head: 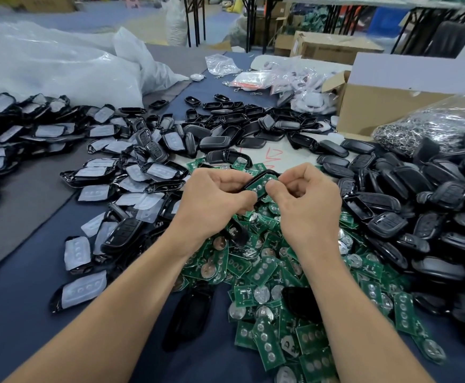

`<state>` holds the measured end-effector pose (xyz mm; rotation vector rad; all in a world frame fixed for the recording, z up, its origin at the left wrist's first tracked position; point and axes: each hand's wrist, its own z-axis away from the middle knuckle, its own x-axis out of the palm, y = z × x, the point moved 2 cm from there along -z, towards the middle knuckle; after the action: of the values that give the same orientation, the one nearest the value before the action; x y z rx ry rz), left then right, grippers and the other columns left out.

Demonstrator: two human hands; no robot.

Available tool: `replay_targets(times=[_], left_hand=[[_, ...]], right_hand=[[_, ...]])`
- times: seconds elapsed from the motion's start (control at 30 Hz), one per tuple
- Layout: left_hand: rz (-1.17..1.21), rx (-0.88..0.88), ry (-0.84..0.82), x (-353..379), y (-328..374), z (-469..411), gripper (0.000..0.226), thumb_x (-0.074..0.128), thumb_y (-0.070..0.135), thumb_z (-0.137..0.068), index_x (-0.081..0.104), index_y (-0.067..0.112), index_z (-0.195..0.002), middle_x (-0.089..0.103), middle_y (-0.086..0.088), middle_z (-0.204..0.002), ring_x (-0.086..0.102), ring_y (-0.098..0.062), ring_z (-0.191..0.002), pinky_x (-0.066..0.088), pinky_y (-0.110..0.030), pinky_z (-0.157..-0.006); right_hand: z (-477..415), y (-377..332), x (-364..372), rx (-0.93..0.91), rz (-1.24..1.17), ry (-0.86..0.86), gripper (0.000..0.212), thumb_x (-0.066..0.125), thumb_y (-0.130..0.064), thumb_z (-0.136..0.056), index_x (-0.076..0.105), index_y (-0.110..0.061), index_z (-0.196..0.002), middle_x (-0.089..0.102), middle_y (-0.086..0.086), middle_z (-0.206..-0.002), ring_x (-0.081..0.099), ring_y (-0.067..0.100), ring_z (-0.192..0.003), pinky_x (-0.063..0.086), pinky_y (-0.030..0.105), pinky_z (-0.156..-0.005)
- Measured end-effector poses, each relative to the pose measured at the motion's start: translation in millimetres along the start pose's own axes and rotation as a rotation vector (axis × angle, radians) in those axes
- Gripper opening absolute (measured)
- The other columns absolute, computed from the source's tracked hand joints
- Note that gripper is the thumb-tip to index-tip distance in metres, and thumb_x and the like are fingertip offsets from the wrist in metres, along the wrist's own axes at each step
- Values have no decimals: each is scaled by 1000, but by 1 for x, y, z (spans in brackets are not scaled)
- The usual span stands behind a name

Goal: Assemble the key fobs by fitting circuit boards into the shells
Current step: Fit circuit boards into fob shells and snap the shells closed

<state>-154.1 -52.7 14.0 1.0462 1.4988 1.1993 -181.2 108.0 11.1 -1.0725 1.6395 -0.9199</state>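
At the near edge of the desk (32,299), a dark blue cloth with a soft matte weave, lies the heap of boards (267,272): thin green rectangles, glossy, with round silver contacts and coin-cell clips. Above that heap, the left hand (214,194) curls its fingers round a black shell (266,172), a rounded, hard plastic half. The right hand (306,194) pinches the circuit board (260,185) between thumb and forefinger against the shell's right end, so the board lies tilted in the cavity, seemingly not yet flat. To seat it well, I would line the board's corners up with the shell's inner wall, lower one end first, then press evenly with the thumb on bare board rather than on the contacts, until it sits level; forcing a skewed board could crack a clip. Toward the left edge lie padded shells (93,172), each holding a milky, flexible button pad. Along the right edge rises a pile of plain shells (419,189), smooth and dark. Beyond it a clear bag of key rings (433,125) glitters, beside a cardboard box (378,106). At the far left corner slump crinkled white plastic sacks (60,64).
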Motion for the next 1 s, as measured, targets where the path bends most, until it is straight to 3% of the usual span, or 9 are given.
replay_targets(times=[0.13,0.27,0.47,0.67,0.83,1.0], left_hand=[[-5,1,-5,0,1,-1,50,87,5,-80,79,54,-74,80,5,-77,78,-20,-66,61,-23,-62],[8,-47,19,-2,-5,-2,34,89,5,-76,79,38,-75,80,-2,-76,79,-26,-66,63,-27,-62],[26,-69,31,-2,-8,-1,31,91,6,-76,76,30,-89,81,-4,-80,79,-25,-67,63,-27,-63],[87,-104,-31,-2,-10,0,34,90,3,-75,76,22,-99,81,-14,-94,80,-32,-77,66,-39,-75],[51,-103,-68,-1,-9,2,48,87,0,-74,75,8,-120,81,-12,-101,80,-30,-82,65,-45,-85],[55,-76,-107,-2,-4,4,38,81,-11,-77,79,16,-105,82,-7,-91,80,-32,-82,66,-36,-78]], right_hand=[[2,0,2,-6,-4,6,20,83,-22,-85,65,-26,-77,67,-8,-70,60,9,-59,50,20,-55],[2,1,3,-13,14,8,21,84,-21,-85,65,-26,-77,67,-6,-66,61,10,-59,52,24,-56],[2,1,4,33,-17,32,20,84,-24,-84,67,-27,-75,70,-5,-65,68,13,-60,57,33,-61],[-3,10,5,129,-162,51,17,85,-22,-82,70,-23,-75,73,-3,-65,70,14,-59,51,20,-54],[-4,14,3,159,-195,41,16,85,-22,-82,71,-23,-74,74,-3,-66,70,12,-58,51,23,-54],[-4,10,1,98,-103,13,18,86,-22,-82,71,-24,-73,72,-3,-66,70,17,-60,56,29,-55]])
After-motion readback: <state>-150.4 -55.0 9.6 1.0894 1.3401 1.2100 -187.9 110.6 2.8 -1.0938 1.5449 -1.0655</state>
